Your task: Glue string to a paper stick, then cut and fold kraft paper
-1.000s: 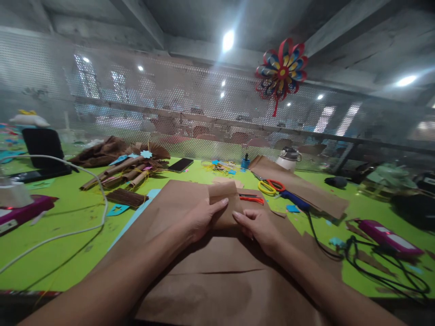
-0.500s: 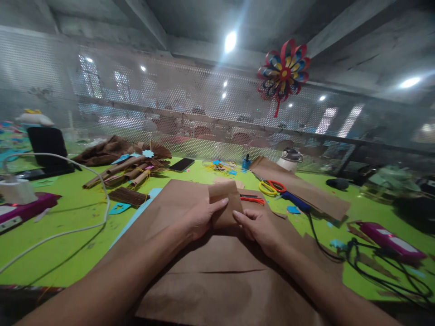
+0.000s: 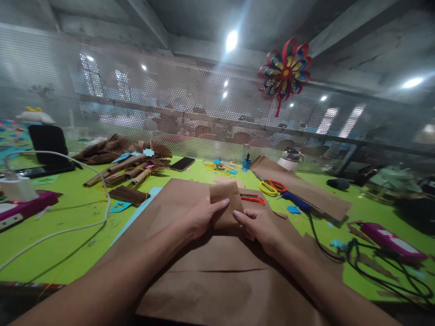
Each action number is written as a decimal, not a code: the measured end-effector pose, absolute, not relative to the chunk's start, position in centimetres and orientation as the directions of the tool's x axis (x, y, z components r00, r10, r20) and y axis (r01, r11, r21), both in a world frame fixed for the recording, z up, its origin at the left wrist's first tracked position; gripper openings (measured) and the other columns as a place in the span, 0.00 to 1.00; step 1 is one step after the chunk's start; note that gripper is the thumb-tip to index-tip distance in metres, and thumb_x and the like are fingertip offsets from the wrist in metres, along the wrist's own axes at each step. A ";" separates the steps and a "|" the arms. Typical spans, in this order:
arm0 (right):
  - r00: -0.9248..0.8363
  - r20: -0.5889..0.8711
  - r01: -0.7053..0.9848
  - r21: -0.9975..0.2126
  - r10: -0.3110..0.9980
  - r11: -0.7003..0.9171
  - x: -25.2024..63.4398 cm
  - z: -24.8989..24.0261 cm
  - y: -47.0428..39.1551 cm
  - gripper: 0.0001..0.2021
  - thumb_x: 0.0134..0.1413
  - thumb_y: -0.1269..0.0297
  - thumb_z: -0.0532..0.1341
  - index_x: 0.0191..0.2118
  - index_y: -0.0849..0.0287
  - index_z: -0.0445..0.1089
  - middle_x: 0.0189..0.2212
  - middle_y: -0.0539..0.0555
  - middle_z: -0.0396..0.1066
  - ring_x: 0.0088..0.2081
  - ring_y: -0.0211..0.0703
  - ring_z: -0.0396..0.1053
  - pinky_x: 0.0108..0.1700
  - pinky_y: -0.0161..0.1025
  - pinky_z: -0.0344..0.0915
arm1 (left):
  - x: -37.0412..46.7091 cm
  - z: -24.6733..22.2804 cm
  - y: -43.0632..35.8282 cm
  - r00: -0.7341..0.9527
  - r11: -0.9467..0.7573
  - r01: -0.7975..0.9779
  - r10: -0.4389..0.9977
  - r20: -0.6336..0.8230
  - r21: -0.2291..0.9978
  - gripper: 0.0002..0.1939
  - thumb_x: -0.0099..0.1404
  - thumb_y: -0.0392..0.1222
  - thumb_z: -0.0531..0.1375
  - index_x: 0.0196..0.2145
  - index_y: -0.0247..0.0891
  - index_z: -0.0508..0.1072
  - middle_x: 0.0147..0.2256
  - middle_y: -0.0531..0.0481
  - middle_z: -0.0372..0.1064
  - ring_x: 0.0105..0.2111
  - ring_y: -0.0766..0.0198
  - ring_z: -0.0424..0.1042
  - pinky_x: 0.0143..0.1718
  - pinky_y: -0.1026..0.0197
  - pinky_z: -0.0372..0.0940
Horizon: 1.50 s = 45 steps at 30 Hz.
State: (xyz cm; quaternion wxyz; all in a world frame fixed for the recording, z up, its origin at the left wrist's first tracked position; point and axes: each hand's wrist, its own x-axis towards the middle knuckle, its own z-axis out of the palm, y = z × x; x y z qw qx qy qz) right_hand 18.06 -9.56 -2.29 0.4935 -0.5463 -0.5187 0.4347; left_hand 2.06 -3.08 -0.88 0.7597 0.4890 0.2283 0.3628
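Between my two hands is a small folded piece of brown kraft paper (image 3: pixel 224 213), its upper edge bent over. My left hand (image 3: pixel 203 216) grips its left side, thumb lying across the front. At the lower right edge, my right hand (image 3: pixel 258 226) pinches the paper between thumb and fingers. Beneath both hands spreads a large brown paper sheet (image 3: pixel 217 294) with a dark crease across it. Just behind my right hand lies an orange-handled tool (image 3: pixel 253 199), its far side partly hidden by the folded paper.
Right of the sheet lie yellow-and-red scissors (image 3: pixel 272 186), a blue-handled corded tool (image 3: pixel 295 200) and a magenta power strip (image 3: pixel 390 240). Rolled brown paper pieces (image 3: pixel 127 170) and a phone (image 3: pixel 182 164) lie at the back left. A white cable (image 3: pixel 105 199) loops across the left side.
The folded flap at the top of the paper looks slightly more raised. Both hands keep the same grip and place; the view shifts very slightly.
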 end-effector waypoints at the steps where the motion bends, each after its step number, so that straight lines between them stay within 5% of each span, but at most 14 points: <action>1: 0.081 0.032 0.133 -0.991 0.996 0.021 18.1 -2.3 -9.6 0.25 0.43 0.42 0.64 0.19 0.57 0.56 0.09 0.40 0.51 0.13 0.28 0.46 0.17 0.32 0.40 | 2.1 -0.8 -3.1 0.631 0.261 -0.324 0.776 0.002 0.909 0.21 0.59 0.39 0.65 0.49 0.30 0.71 0.44 0.36 0.74 0.39 0.53 0.74 0.45 0.50 0.66; 27: 0.150 0.045 0.147 -0.989 0.988 0.022 18.2 -2.4 -9.7 0.23 0.43 0.45 0.66 0.18 0.58 0.59 0.10 0.41 0.52 0.14 0.29 0.47 0.17 0.31 0.42 | 2.2 -0.2 -3.4 0.594 0.224 -0.244 0.803 -0.038 0.944 0.18 0.57 0.40 0.65 0.45 0.31 0.74 0.42 0.38 0.76 0.37 0.55 0.74 0.44 0.53 0.65; 32: 0.331 0.166 0.192 -0.976 0.929 0.106 18.0 -1.5 -9.9 0.22 0.40 0.44 0.67 0.27 0.58 0.64 0.17 0.45 0.64 0.17 0.32 0.57 0.19 0.31 0.52 | 2.1 -0.2 -3.1 0.568 0.200 -0.252 0.823 -0.023 0.947 0.19 0.56 0.40 0.66 0.45 0.30 0.74 0.44 0.37 0.75 0.38 0.56 0.74 0.44 0.55 0.65; 38: 0.038 0.083 0.114 -0.990 0.996 0.078 17.6 -0.9 -10.3 0.20 0.43 0.46 0.67 0.26 0.61 0.66 0.20 0.49 0.67 0.21 0.34 0.61 0.23 0.33 0.58 | 2.1 -0.5 -3.1 0.570 0.126 -0.260 0.821 0.047 0.957 0.17 0.56 0.42 0.66 0.41 0.31 0.75 0.37 0.40 0.76 0.33 0.56 0.74 0.39 0.54 0.66; 45: 0.055 0.034 0.040 -0.999 0.998 0.032 17.5 -1.2 -10.3 0.20 0.40 0.48 0.69 0.27 0.61 0.68 0.17 0.48 0.66 0.17 0.31 0.59 0.19 0.30 0.52 | 2.4 0.1 -3.9 0.574 0.167 -0.281 0.818 0.026 0.945 0.17 0.56 0.40 0.65 0.43 0.31 0.74 0.35 0.41 0.77 0.33 0.56 0.74 0.41 0.53 0.66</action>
